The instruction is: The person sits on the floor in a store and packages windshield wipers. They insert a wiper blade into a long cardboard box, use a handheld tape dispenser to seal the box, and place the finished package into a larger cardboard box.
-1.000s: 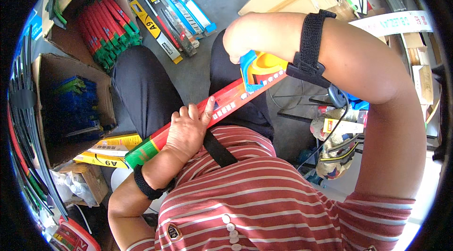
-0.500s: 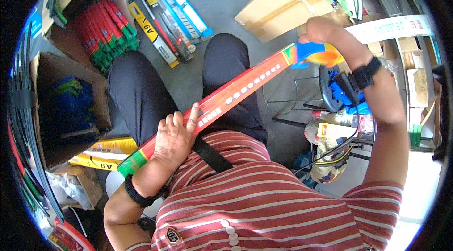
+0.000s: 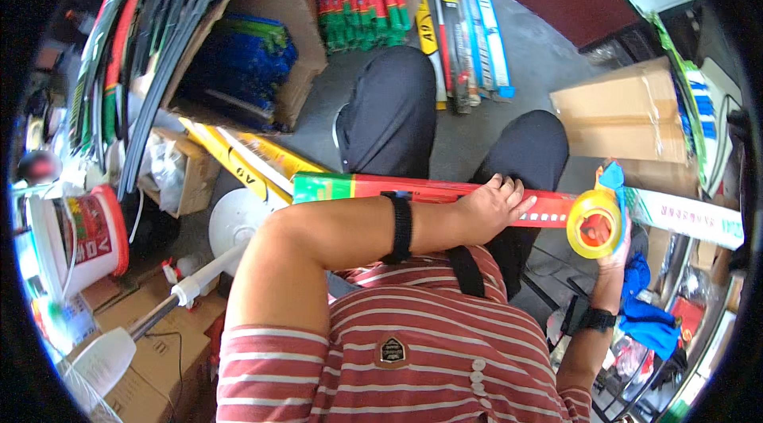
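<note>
A long, narrow red package (image 3: 429,187) with a green end lies across my thighs. My left hand (image 3: 499,204) is closed over it near its right end, fingers bent over the upper edge. At that end my right hand (image 3: 618,244) grips a blue tape dispenser carrying a yellow tape roll (image 3: 594,222). The roll overlaps the tip of the package, so the contact there is hidden. Part of the right hand is behind the roll, with its fingers only partly visible.
Ahead stand red-and-green packages (image 3: 358,2) in a carton and several long boxes (image 3: 477,42). Black strips (image 3: 179,42) hang over a box of blue packets (image 3: 234,73) at left. A cardboard box (image 3: 620,113) sits right, a white bucket (image 3: 79,240) far left.
The view has swung left. My left hand has slid along the package toward its right end. My right hand, with the tape dispenser, has come down beside that end.
</note>
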